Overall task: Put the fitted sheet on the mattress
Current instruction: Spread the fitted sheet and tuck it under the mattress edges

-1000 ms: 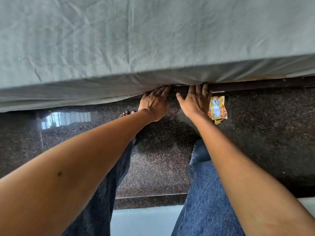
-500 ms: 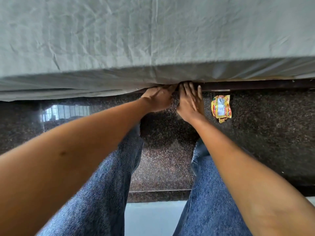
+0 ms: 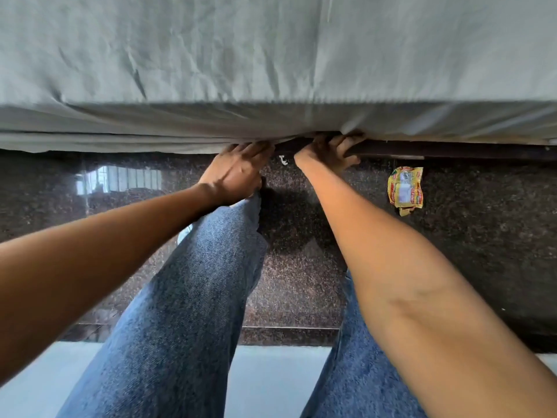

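Dark polished floor (image 3: 482,251) lay below the fingers, the fitted sheet (image 3: 271,70) draped just above them: left hand (image 3: 236,170) reaching straight-fingered under its hem, right hand (image 3: 330,150) curled at the bed rail (image 3: 452,151), hold unclear, so tucking deep and taut seemed wisest.

Bright daylight, glossy floor (image 3: 470,260) glare, slight blur

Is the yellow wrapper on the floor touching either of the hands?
No, the yellow wrapper lies on the dark floor apart from the right hand, with bare floor between them, and the left hand is farther off.
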A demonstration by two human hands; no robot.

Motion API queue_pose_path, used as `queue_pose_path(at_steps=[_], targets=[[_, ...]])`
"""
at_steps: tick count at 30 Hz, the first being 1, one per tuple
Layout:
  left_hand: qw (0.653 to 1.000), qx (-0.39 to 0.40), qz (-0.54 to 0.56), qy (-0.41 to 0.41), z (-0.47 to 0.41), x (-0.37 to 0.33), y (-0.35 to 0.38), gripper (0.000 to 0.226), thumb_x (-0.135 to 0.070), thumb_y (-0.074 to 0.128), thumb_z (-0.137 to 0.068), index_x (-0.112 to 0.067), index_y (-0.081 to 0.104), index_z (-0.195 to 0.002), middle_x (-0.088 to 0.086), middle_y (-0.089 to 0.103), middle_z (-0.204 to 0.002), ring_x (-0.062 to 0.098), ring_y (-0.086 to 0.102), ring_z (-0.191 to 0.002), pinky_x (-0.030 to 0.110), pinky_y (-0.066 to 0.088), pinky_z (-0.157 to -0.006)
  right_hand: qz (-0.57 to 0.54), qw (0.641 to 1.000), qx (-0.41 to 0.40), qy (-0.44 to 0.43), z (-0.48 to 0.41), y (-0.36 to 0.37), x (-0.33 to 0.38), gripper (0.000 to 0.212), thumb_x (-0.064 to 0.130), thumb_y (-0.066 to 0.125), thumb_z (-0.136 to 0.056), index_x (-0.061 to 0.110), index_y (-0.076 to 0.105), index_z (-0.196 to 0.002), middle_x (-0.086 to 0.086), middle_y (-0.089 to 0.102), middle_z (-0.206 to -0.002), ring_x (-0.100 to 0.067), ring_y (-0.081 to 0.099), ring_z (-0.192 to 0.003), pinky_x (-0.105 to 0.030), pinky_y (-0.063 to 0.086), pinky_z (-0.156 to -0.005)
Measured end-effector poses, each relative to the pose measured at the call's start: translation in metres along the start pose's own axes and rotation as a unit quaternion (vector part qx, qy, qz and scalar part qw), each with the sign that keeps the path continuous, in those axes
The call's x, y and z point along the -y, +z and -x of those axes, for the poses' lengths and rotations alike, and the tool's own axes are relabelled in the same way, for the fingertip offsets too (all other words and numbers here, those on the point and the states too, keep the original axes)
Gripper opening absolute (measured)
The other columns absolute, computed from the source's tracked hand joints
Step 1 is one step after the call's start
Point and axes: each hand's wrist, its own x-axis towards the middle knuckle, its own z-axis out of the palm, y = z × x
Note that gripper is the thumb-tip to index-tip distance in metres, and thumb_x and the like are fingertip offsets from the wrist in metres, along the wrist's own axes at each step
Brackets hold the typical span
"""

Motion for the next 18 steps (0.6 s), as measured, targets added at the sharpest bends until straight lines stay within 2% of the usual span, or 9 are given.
queue_pose_path(at_steps=[2,4,5,8,10,13,15,18], targets=[[0.999,0.023,0.004,-0.024,0.003,0.002,0.001,0.062,-0.019,0.044,-0.086,-0.007,0.031,-0.145,0.013,0.032,-0.151,0.029,0.034,-0.136,0.040,0.025,-0.111,-0.007,1.000,-0.010,0.004,0.000,0.002,0.005,0.056,0.036,0.032,-0.095,0.015,0.026,-0.147,-0.025,0.006,-0.154,-0.047,-0.006,-0.140,-0.058,0.015,-0.106],[0.997,0.060,-0.001,-0.045,0.004,0.008,0.004,0.063,-0.023,0.041,-0.091,-0.010,0.020,-0.149,0.008,0.017,-0.157,0.023,0.019,-0.144,0.035,0.012,-0.117,-0.006,0.999,-0.044,-0.018,0.004,0.004,-0.001,0.061,0.037,0.041,-0.090,0.012,0.030,-0.145,-0.027,0.011,-0.153,-0.047,-0.001,-0.140,-0.052,0.014,-0.109],[0.997,0.063,0.005,-0.048,0.003,0.009,0.003,0.062,-0.023,0.042,-0.092,-0.011,0.020,-0.149,0.007,0.015,-0.157,0.021,0.017,-0.144,0.035,0.010,-0.117,-0.002,0.998,-0.059,-0.032,0.006,0.005,-0.008,0.066,0.038,0.047,-0.087,0.011,0.031,-0.144,-0.027,0.013,-0.153,-0.047,0.000,-0.140,-0.051,0.012,-0.111],[0.995,0.034,0.056,-0.080,-0.002,0.007,-0.005,0.056,-0.018,0.038,-0.093,-0.013,0.025,-0.148,0.007,0.027,-0.154,0.023,0.026,-0.140,0.035,0.019,-0.113,-0.006,0.996,-0.065,-0.065,0.010,0.001,-0.024,0.074,0.038,0.055,-0.084,0.009,0.027,-0.147,-0.024,0.014,-0.154,-0.042,0.000,-0.143,-0.055,-0.003,-0.115],[0.991,0.031,0.069,-0.109,-0.003,0.005,-0.011,0.055,-0.018,0.038,-0.094,-0.016,0.026,-0.147,0.008,0.033,-0.151,0.024,0.031,-0.137,0.034,0.022,-0.110,-0.029,0.995,-0.059,-0.080,0.020,0.000,-0.023,0.074,0.039,0.056,-0.085,0.011,0.025,-0.147,-0.019,0.013,-0.156,-0.037,0.002,-0.145,-0.054,-0.006,-0.115],[0.985,0.052,0.081,-0.143,-0.006,0.000,-0.018,0.053,-0.017,0.039,-0.093,-0.021,0.030,-0.145,0.010,0.042,-0.144,0.028,0.041,-0.129,0.036,0.033,-0.102,-0.101,0.979,-0.071,-0.162,0.044,0.007,-0.011,0.070,0.032,0.057,-0.086,0.015,0.028,-0.148,-0.009,0.021,-0.156,-0.028,0.015,-0.144,-0.048,0.005,-0.117],[0.978,0.064,0.098,-0.172,-0.011,0.001,-0.026,0.046,-0.016,0.039,-0.093,-0.022,0.040,-0.139,0.013,0.049,-0.137,0.035,0.049,-0.120,0.040,0.041,-0.091,-0.132,0.959,-0.073,-0.242,0.056,0.011,-0.001,0.063,0.024,0.057,-0.086,0.011,0.035,-0.144,-0.009,0.028,-0.153,-0.027,0.023,-0.141,-0.041,0.016,-0.117],[0.984,0.071,0.089,-0.137,-0.014,0.006,-0.033,0.041,-0.016,0.040,-0.093,-0.015,0.047,-0.133,0.015,0.051,-0.134,0.037,0.051,-0.116,0.043,0.044,-0.087,-0.090,0.950,-0.098,-0.283,0.063,0.009,0.006,0.055,0.024,0.058,-0.086,0.003,0.045,-0.135,-0.013,0.036,-0.147,-0.030,0.030,-0.137,-0.038,0.017,-0.116]])
